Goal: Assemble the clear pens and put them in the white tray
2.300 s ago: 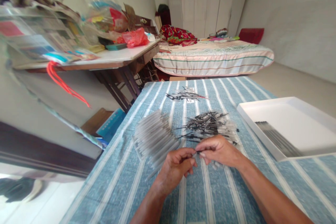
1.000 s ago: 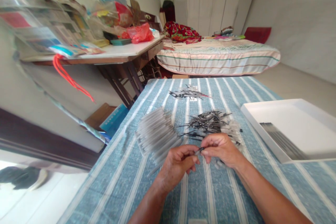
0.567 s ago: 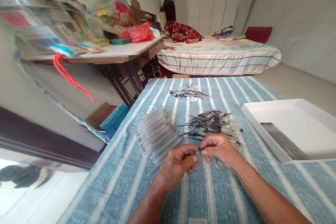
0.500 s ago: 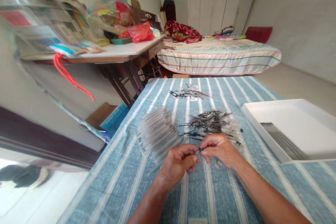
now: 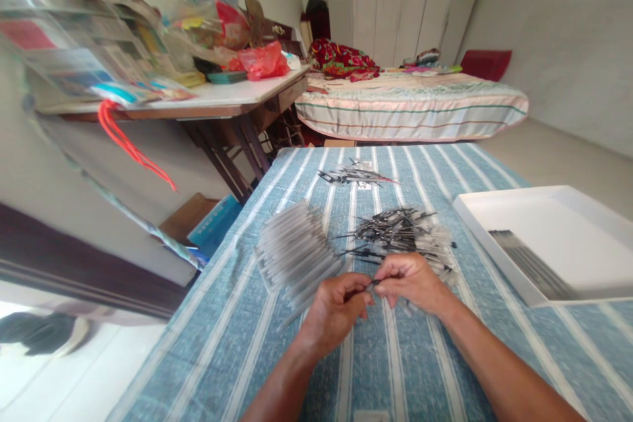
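Observation:
My left hand (image 5: 341, 303) and my right hand (image 5: 408, 282) meet over the striped cloth, fingertips nearly touching. Both pinch a small dark piece (image 5: 374, 282) between them; most of it is hidden by the fingers. Just beyond my right hand lies a loose pile of black and clear thin parts (image 5: 395, 227). Left of it, beside my left hand, a row of translucent grey tubes (image 5: 297, 247) lies side by side. Farther back is a smaller heap of thin dark pieces (image 5: 353, 175) over a printed label.
A white tray (image 5: 568, 201) at the right holds several grey, dark-tipped sticks (image 5: 531, 264). At the left stands a desk (image 5: 208, 105) with bags and a hanging red cord (image 5: 131, 145). A bed (image 5: 410, 105) is behind the cloth-covered table (image 5: 247, 316).
Both hands keep their pinch on the small dark piece, with only a slight shift of the fingers. The piles and tray look unchanged.

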A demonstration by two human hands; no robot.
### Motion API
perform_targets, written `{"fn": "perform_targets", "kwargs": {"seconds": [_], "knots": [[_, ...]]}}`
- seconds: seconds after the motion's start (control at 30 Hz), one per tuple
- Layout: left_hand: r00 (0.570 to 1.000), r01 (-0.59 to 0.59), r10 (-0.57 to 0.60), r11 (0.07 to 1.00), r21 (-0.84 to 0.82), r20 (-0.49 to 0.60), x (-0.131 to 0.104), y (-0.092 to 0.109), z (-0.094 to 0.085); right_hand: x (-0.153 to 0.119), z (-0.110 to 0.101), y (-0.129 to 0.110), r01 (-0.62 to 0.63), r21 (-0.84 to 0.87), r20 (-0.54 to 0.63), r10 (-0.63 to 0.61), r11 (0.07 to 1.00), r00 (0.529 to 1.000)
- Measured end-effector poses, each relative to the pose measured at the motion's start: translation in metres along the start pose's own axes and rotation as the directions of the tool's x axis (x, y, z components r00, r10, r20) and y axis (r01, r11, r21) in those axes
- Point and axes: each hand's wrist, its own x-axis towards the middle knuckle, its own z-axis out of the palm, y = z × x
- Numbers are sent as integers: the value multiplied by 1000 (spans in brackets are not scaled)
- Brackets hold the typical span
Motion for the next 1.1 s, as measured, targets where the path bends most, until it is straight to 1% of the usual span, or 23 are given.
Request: {"fn": "perform_targets", "kwargs": {"seconds": [0.03, 0.1, 0.17, 0.23, 0.43, 0.57, 0.73, 0.9, 1.1], "knots": [[1000, 10, -10, 1000, 8, 4, 0, 0, 0, 0, -1, 0, -13, -16, 10, 13, 1000, 1000], [997, 61, -60, 998, -20, 55, 0, 0, -3, -1, -3, 0, -26, -38, 47, 28, 999, 999], [986, 118, -109, 991, -61, 127, -1, 1, -5, -3, -3, -1, -12, -66, 80, 17, 998, 997], [979, 143, -130, 987, -72, 159, -2, 1, -7, -4, -3, -4, 5, -96, 93, 4, 995, 996], [991, 97, -95, 995, -16, 96, -1, 2, -4, -3, -2, -4, -43, -106, 107, 54, 993, 993], [992, 103, -101, 994, -20, 75, -1, 3, -2, -3, -3, -2, -57, -104, 110, 69, 993, 992], [985, 126, -117, 990, -62, 129, -1, 4, -5, -4, -2, -7, -17, -165, 135, 39, 986, 990], [977, 163, -152, 984, -65, 150, -1, 4, -9, -5, 2, -13, 43, -218, 105, -20, 975, 994], [972, 161, -147, 985, -65, 185, -3, 5, -12, -6, 1, -11, 28, -216, 131, 0, 976, 991]]}}
